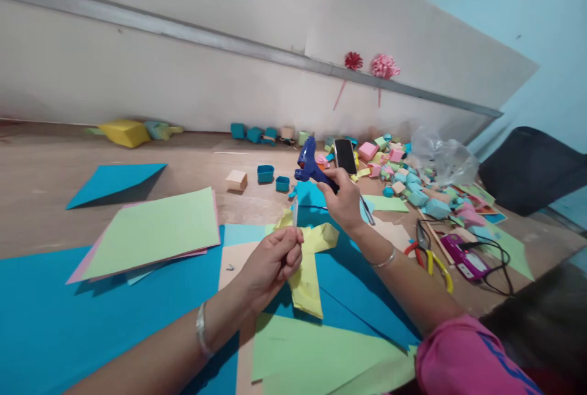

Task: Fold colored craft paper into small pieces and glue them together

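Note:
My right hand (342,199) is wrapped around the handle of a dark blue glue gun (310,162), holding it above the work surface. Lower and to the left, my left hand (277,254) is closed in a fist. A thin whitish stick (296,210), which looks like a glue stick, rises upright from it; the lower end is hidden in the fingers. Below and behind this hand lies a folded yellow paper piece (306,288) on blue paper sheets (337,273). Green sheets (316,349) are spread nearest to me.
Stacked coloured sheets (156,236) lie left. Small blue paper boxes (265,173) and a peach box (236,180) stand behind. To the right are pliers (426,251), a purple device (464,257) with a black cable, a phone (345,156), several small paper boxes (415,187) and a plastic bag (443,156).

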